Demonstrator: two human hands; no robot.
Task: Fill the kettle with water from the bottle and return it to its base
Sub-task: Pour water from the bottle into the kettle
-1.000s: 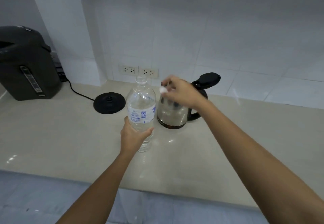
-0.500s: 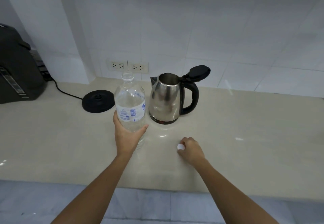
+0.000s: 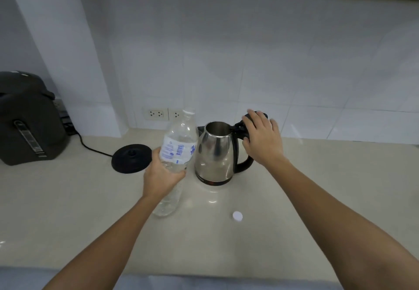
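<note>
Flanking kettle point(image 3: 215, 153): bottle point(image 3: 179, 144) leftward, countertop point(image 3: 317, 199) rightward.

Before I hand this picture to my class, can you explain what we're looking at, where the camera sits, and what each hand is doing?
No machine here: a person wears a camera on the head, looking down at their own arms. The left hand grips an uncapped water bottle, tilted toward the steel kettle, whose lid is open. The right hand rests over the kettle's black handle. On the counter lie the bottle's white cap and the kettle's round black base; a dark appliance stands far left.
</note>
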